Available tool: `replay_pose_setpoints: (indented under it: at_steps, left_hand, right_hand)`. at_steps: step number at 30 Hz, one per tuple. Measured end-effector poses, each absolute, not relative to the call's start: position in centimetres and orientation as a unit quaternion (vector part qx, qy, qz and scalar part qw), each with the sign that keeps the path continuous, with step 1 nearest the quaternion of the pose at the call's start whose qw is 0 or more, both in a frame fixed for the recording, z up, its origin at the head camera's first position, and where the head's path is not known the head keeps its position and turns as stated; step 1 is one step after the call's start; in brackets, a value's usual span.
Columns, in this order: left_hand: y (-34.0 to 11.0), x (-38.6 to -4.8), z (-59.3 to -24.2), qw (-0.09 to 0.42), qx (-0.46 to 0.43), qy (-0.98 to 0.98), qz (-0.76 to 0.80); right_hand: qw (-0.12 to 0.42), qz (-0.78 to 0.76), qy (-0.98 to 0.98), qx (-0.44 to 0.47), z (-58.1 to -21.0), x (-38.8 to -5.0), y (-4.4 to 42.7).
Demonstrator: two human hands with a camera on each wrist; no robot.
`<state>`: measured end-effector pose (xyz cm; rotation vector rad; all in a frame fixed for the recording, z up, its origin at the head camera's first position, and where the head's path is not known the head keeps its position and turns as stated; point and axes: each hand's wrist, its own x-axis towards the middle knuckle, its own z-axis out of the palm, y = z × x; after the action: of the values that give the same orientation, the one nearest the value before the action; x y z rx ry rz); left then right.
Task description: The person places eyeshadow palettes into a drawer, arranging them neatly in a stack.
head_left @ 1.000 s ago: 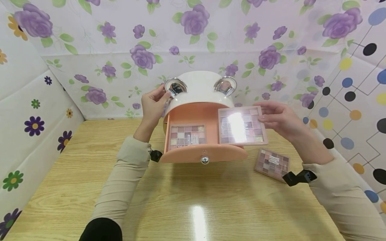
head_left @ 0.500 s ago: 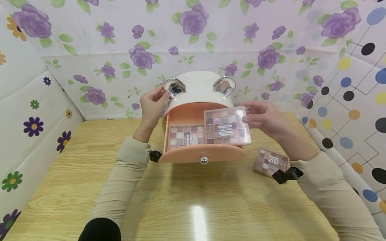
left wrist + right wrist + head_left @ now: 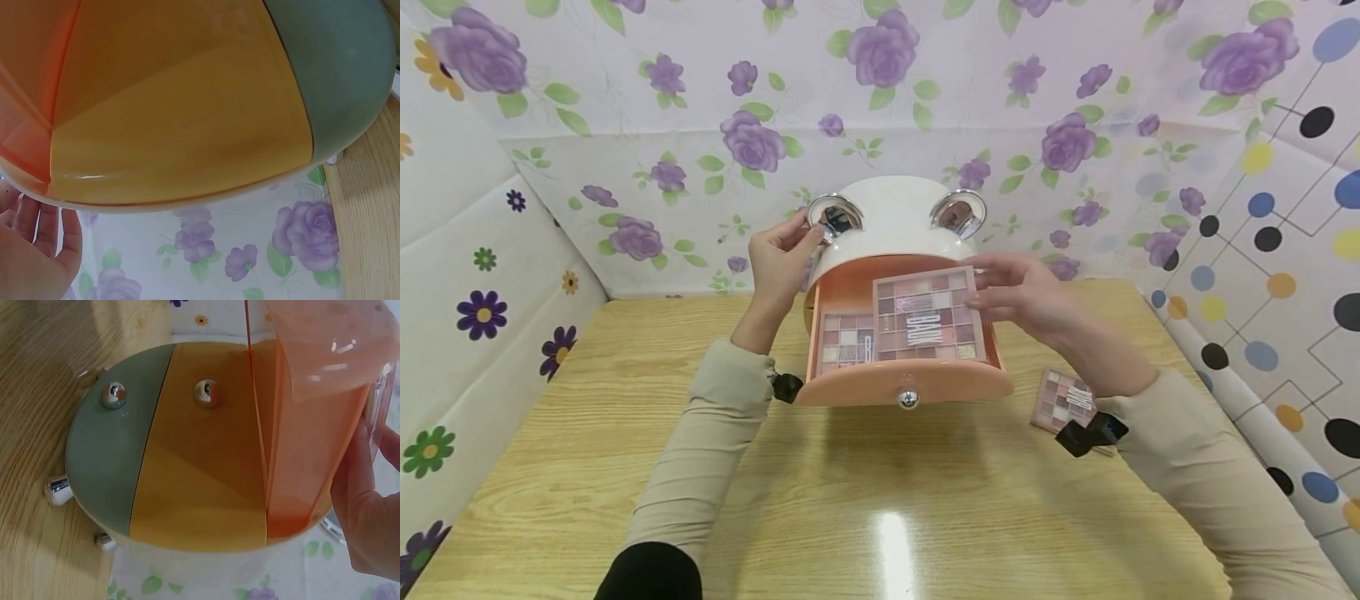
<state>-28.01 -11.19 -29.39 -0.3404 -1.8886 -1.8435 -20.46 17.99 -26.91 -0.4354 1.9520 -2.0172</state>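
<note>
My left hand (image 3: 778, 262) pinches the left chrome-rimmed round ear (image 3: 837, 218) of a white-topped storage box (image 3: 895, 208). Its fingers also show behind the box edge in the left wrist view. The box's peach top drawer (image 3: 902, 385) stands pulled out, with a chrome knob (image 3: 908, 397) on its front. My right hand (image 3: 1026, 300) holds an eyeshadow palette (image 3: 925, 317) by its right edge, tilted over the drawer. Beneath its left side, a second eyeshadow palette (image 3: 842, 337) lies in the drawer, partly covered.
A third eyeshadow palette (image 3: 1063, 400) lies on the wooden table (image 3: 850, 500) to the right, partly behind the right wrist camera. Below the open drawer are a yellow drawer (image 3: 200, 462) and a green drawer (image 3: 119, 444), both closed. Flowered sheeting (image 3: 662, 167) stands behind the box.
My right hand has carried the palette leftward, from the drawer's right side to over its middle, where it now overlaps the palette inside. The left hand stays on the ear.
</note>
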Motion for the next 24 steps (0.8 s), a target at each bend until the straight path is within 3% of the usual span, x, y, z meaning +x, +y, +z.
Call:
replay_pose_setpoints:
  at_steps: [24]
  left_hand:
    - [-11.2, -28.0, -29.3, 0.229, -0.112, -0.687, -0.680]
  right_hand:
    - [0.177, -0.618, 0.758, -0.105, -26.9, -20.7, 11.9]
